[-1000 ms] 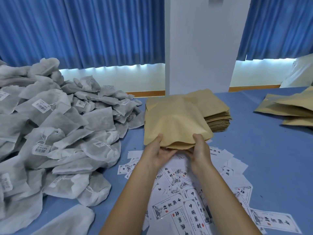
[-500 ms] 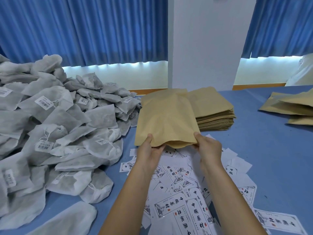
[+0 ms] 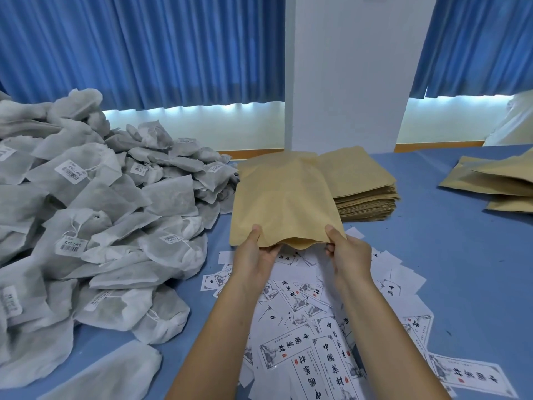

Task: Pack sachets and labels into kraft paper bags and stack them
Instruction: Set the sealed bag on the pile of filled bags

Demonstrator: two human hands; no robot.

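I hold one bag (image 3: 284,203) up off the desk (image 3: 447,255) by its near edge. My left hand (image 3: 253,252) pinches the left corner, thumb on top, and my right hand (image 3: 350,255) pinches the right corner the same way. The edge between my hands bows a little, so I judge I am opening the mouth. The bag looks flat, but I cannot see inside it.

Under my wrists the labels (image 3: 311,327) lie scattered loose. Left of my left hand is the big heap of sachets (image 3: 101,226). Just beyond my right hand sits a thick pile of empty bags (image 3: 363,186). Well off to the right of my right hand lie a few filled bags (image 3: 496,180), overlapping and plumper, as I judge them.

So only a few are done and most is left. This one wants a sachet and a label, then stacking.
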